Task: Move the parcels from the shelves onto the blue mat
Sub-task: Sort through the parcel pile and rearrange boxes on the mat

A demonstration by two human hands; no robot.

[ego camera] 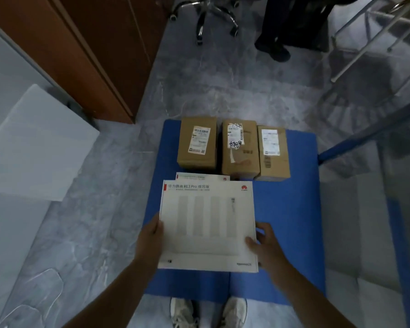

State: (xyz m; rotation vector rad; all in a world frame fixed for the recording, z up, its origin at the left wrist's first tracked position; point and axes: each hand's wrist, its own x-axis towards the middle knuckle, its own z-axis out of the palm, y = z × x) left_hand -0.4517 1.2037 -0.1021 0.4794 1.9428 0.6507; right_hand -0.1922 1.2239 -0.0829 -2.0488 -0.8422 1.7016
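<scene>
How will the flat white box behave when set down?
Probably stiff: the white box shows straight edges, held only by the left hand and right hand. Its smooth printed face may slip. Wide and flat, it should not tip on the blue mat.
</scene>
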